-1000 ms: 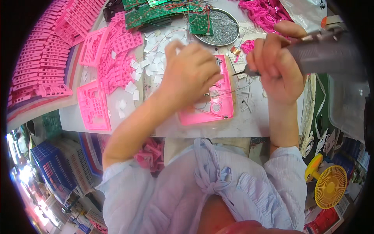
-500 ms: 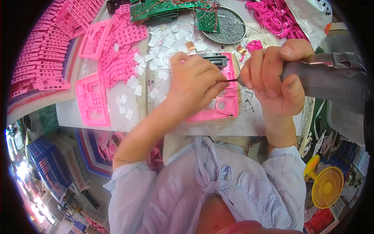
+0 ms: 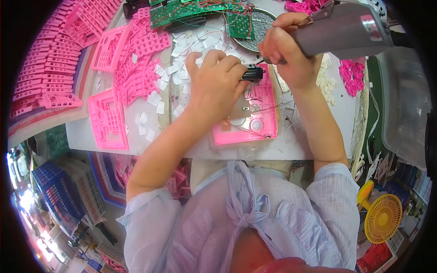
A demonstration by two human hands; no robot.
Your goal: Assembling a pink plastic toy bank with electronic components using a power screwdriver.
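My right hand (image 3: pixel 291 57) is wrapped round a grey electric screwdriver (image 3: pixel 343 32), held tilted above the table. Its thin tip points down at the far right corner of a pink plastic casing (image 3: pixel 246 138), close to a black part (image 3: pixel 253 74) set in the casing's far end. My left hand (image 3: pixel 216 82) lies over the casing's left side, its thumb and forefinger closed at the black part's left end, the other fingers bent. A brown board and thin wires show inside the casing; my left hand hides part of it.
Green circuit boards (image 3: pixel 182 12) with wires lie at the far side, beside a round tray (image 3: pixel 266 14) of small metal pieces. White square pieces (image 3: pixel 170 69) are scattered left of the casing. Pink casings (image 3: pixel 108 119) pile up at left. A yellow fan (image 3: pixel 383 218) stands lower right.
My right hand and the screwdriver have moved away from me, to the casing's far right corner. My left hand has drawn back left from the screwdriver's tip, uncovering more of the casing.
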